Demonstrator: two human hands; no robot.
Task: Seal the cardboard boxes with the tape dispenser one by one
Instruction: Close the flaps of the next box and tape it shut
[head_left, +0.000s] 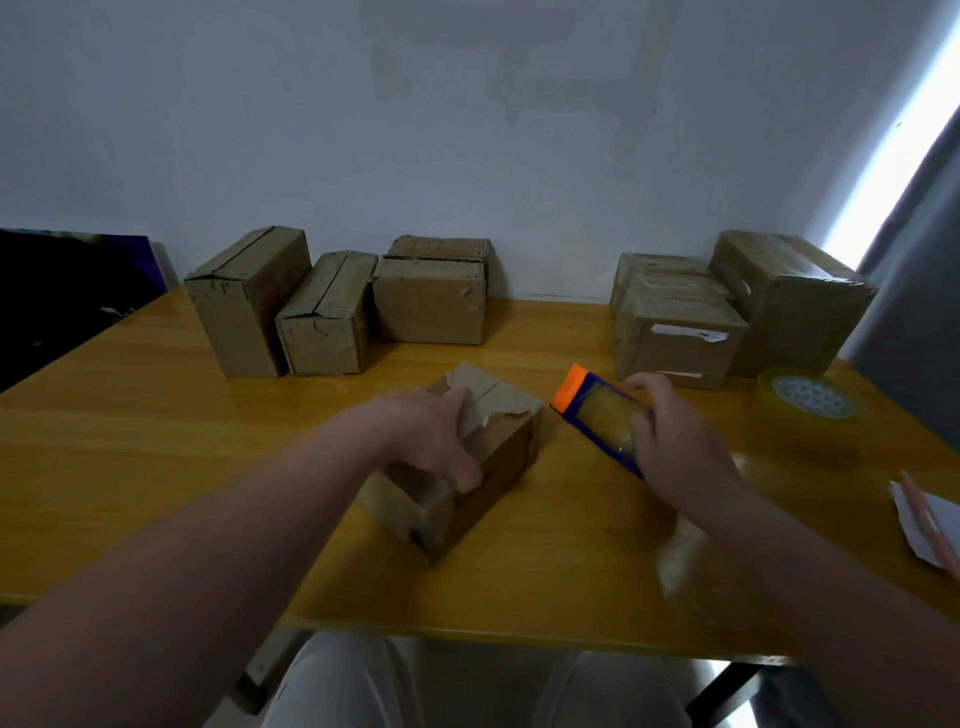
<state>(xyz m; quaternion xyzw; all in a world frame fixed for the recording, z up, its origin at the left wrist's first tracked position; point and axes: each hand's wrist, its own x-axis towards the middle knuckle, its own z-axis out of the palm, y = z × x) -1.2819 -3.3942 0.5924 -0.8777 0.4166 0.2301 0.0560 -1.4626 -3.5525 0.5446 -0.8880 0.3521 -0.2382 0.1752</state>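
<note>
A small worn cardboard box (498, 447) lies in the middle of the yellow table (156, 415), its torn top flaps nearly closed. My left hand (431, 441) grips the box from above, fingers curled over its near side. To the right, my right hand (675, 441) holds a blue tape dispenser (597, 415) with an orange front end and a roll of clear tape inside. The dispenser sits just right of the box, apart from it.
Three boxes (332, 312) stand at the back left near the wall, and several boxes (680, 332) at the back right. A spare roll of clear tape (810, 405) lies at the right. Papers (924, 519) lie at the right edge.
</note>
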